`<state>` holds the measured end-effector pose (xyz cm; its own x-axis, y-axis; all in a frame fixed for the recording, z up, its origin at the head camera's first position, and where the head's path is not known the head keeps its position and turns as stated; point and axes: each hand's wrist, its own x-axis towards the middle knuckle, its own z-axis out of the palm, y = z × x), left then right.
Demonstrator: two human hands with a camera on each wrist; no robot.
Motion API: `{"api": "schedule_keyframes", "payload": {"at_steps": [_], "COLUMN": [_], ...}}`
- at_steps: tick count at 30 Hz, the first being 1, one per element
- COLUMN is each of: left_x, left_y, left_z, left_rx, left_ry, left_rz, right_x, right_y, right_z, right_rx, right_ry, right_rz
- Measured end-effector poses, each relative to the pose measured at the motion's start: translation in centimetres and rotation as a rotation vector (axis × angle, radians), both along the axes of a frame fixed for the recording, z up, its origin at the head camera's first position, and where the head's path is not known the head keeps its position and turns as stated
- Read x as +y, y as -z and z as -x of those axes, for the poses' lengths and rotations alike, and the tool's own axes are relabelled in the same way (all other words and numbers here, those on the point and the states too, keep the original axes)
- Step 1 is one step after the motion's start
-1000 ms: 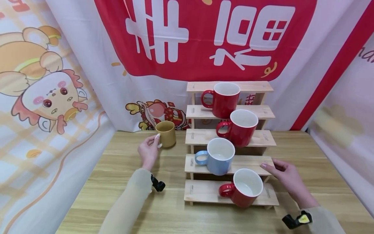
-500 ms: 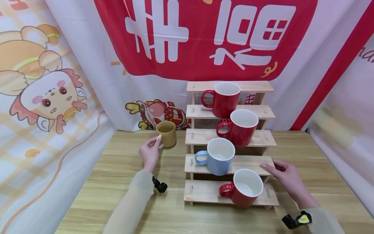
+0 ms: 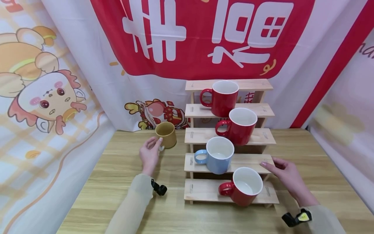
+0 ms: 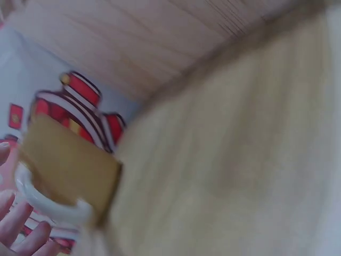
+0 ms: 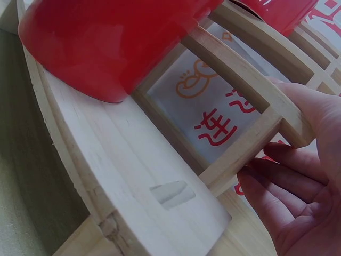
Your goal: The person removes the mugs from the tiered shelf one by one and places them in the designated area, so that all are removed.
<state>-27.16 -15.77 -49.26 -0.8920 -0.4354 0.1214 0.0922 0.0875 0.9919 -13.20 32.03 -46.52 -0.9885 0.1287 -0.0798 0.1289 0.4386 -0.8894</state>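
A mustard-brown mug [image 3: 168,138] with a white handle [image 4: 50,205] stands on the wooden table, left of a tiered wooden shelf [image 3: 195,191]. My left hand [image 3: 150,154] is at its handle side. In the left wrist view its fingers [image 4: 16,224] lie close to the handle, with a gap between thumb and fingers; contact is hard to tell. My right hand [image 3: 287,175] grips the right end of the second step from the bottom, thumb on top; the right wrist view shows fingers [image 5: 287,186] beneath and beside the frame.
On the shelf stand a light blue mug [image 3: 219,157] and several red mugs, among them a front one [image 3: 246,188] and a top one [image 3: 224,100]. All their handles point left. Printed cloth [image 3: 70,48] hangs behind and along both sides of the table.
The mustard mug and its handle have shifted very slightly towards me, my left hand staying beside it. The right hand keeps its hold on the shelf. The head view has tilted a little.
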Motion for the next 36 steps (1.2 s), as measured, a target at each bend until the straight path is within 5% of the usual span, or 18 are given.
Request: {"api": "schedule_keyframes", "payload": {"at_steps": [4,13,18,25,36], "left_x": [0.6,4.6,7.2,10.0,13.2], "left_y": [-3.2,-13.6,-17.3,-19.4,-19.2], "left_z": [-0.1,0.4,1.0,2.5,3.6], "left_rx": [0.073,0.238,0.278,0.294,0.208], "left_ry": [0.023,0.208,0.332,0.463,0.622], "left_rz": [0.001,-0.021,0.027,0.069,0.045], "right_x": [0.1,0.1,0.0,-0.2,0.0], "right_y": [-0.1,-0.3,-0.4,-0.6,-0.2], "right_z": [0.0,-0.2,-0.3,-0.2,0.0], "right_rx": [0.008,0.009,0.002,-0.019,0.004], "right_ry": [0.000,0.004,0.008,0.001,-0.011], "right_rz": [0.002,0.016,0.015,0.002,0.043]}}
